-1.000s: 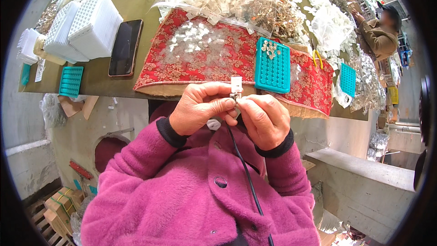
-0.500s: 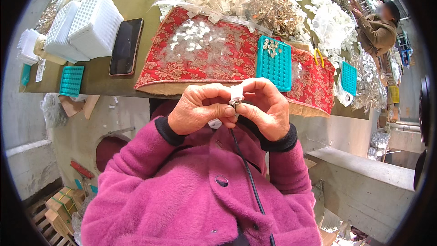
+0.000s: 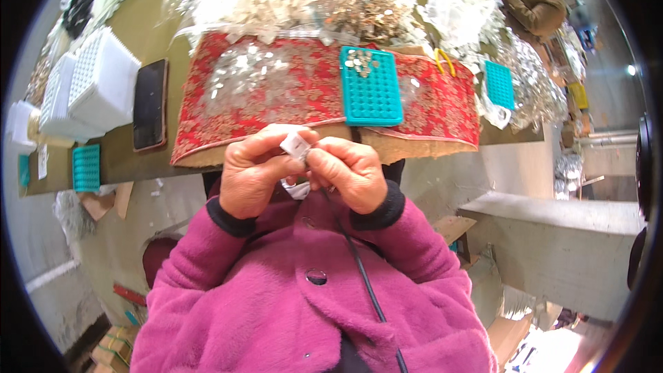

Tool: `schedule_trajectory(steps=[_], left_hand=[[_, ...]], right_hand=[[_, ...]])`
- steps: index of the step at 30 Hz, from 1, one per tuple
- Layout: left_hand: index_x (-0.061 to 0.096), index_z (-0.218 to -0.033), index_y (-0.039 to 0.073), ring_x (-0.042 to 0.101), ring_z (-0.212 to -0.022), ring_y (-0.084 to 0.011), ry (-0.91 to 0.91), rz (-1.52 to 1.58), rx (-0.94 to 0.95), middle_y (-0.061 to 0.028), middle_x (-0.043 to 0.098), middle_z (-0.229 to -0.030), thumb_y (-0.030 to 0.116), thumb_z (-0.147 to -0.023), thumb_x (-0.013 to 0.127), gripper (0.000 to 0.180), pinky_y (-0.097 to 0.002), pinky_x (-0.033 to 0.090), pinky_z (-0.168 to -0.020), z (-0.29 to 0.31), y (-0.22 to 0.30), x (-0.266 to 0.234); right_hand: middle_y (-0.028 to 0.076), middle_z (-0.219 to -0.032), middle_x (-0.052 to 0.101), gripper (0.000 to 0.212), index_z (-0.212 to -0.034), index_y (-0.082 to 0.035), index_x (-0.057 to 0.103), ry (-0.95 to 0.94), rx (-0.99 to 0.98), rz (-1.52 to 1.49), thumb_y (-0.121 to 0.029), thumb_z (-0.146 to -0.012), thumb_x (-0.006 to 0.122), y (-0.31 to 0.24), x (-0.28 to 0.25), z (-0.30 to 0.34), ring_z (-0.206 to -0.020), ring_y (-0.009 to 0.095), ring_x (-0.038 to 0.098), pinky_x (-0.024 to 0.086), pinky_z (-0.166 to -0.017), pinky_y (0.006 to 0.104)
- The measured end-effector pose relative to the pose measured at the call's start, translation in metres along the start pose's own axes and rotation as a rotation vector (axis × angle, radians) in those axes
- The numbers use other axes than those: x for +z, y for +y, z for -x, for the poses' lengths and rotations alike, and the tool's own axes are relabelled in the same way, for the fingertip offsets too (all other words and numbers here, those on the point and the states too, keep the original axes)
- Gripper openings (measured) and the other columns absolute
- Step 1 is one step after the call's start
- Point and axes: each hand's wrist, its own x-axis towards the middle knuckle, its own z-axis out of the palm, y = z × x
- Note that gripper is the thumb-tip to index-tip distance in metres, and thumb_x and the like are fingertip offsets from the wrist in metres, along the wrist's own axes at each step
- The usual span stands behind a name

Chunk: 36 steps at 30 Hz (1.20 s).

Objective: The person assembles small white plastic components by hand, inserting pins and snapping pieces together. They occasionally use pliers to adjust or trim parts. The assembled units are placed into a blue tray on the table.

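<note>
Close to my body, in front of the table's near edge, my two hands meet at the fingertips. My left hand (image 3: pixel 250 171) pinches a small white plastic block (image 3: pixel 295 145) between thumb and fingers, its slotted face turned up and tilted. Against the block's lower right side, the thumb and fingers of my right hand (image 3: pixel 353 174) are pressed together. Whatever lies between them is mostly covered; a tiny silvery bit shows there. A black cable (image 3: pixel 362 262) runs down my coat from below the hands.
A red patterned cloth (image 3: pixel 311 83) bears loose white pieces and a teal pitted tray (image 3: pixel 371 97) with small metal parts. Behind are heaps of white pieces (image 3: pixel 255 14) and metal parts (image 3: pixel 366 7). Leftward lie a phone (image 3: pixel 150 105) and stacked white trays (image 3: pixel 103 86). Another person (image 3: pixel 535 7) stands far right.
The view has shifted, and both hands now appear further left. The white block, upright between both hands before, is tilted in my left fingers. My right hand sits slightly lower beside it.
</note>
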Motion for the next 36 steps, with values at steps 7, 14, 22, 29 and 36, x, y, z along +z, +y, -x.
schedule_trajectory(steps=[7, 14, 22, 29, 36], left_hand=[[0.072, -0.119, -0.001, 0.071, -0.082, -0.0160, -0.030, -0.024, 0.035, -0.0148, 0.075, -0.111, -0.013, -0.085, 0.073, 0.036, -0.0262, 0.059, -0.070, -0.005, 0.004, -0.002], [0.078, -0.109, -0.001, 0.073, -0.093, -0.0181, -0.113, -0.767, 0.310, -0.0109, 0.074, -0.103, -0.007, -0.079, 0.083, 0.031, -0.0302, 0.060, -0.082, -0.010, 0.019, -0.004], [0.080, -0.106, 0.002, 0.074, -0.090, -0.0188, -0.152, -0.758, 0.363, -0.0108, 0.076, -0.099, -0.001, -0.076, 0.088, 0.032, -0.0298, 0.060, -0.078, -0.013, 0.015, -0.001], [0.078, -0.102, 0.000, 0.074, -0.083, -0.0188, -0.133, -0.880, 0.488, -0.0099, 0.074, -0.093, 0.000, -0.076, 0.088, 0.028, -0.0292, 0.060, -0.071, -0.014, 0.009, 0.008], [0.079, -0.108, 0.000, 0.073, -0.093, -0.0198, -0.126, -0.815, 0.413, -0.0119, 0.074, -0.103, -0.004, -0.079, 0.084, 0.030, -0.0305, 0.059, -0.080, -0.014, -0.003, 0.019]], right_hand=[[0.000, -0.084, 0.069, 0.023, -0.104, -0.001, 0.072, 0.010, 0.018, 0.046, -0.023, -0.106, 0.066, 0.004, -0.002, 0.001, -0.070, 0.005, 0.059, 0.047, -0.062, 0.0226], [0.002, -0.087, 0.068, 0.031, -0.112, 0.000, 0.070, -0.077, 0.132, -0.207, -0.030, -0.110, 0.059, 0.003, -0.022, -0.001, -0.076, 0.007, 0.062, 0.052, -0.071, 0.0239], [0.001, -0.087, 0.068, 0.016, -0.102, 0.000, 0.070, -0.061, 0.176, -0.033, -0.015, -0.106, 0.065, -0.008, -0.026, 0.004, -0.077, 0.008, 0.061, 0.051, -0.072, 0.0241], [0.001, -0.087, 0.064, 0.011, -0.103, -0.001, 0.066, 0.002, 0.028, 0.114, -0.010, -0.106, 0.062, -0.015, -0.009, 0.010, -0.079, 0.007, 0.059, 0.050, -0.071, 0.0243], [0.001, -0.088, 0.064, 0.011, -0.103, 0.000, 0.064, 0.074, 0.035, 0.077, -0.010, -0.106, 0.060, -0.012, -0.015, 0.017, -0.081, 0.009, 0.065, 0.054, -0.072, 0.0253]])
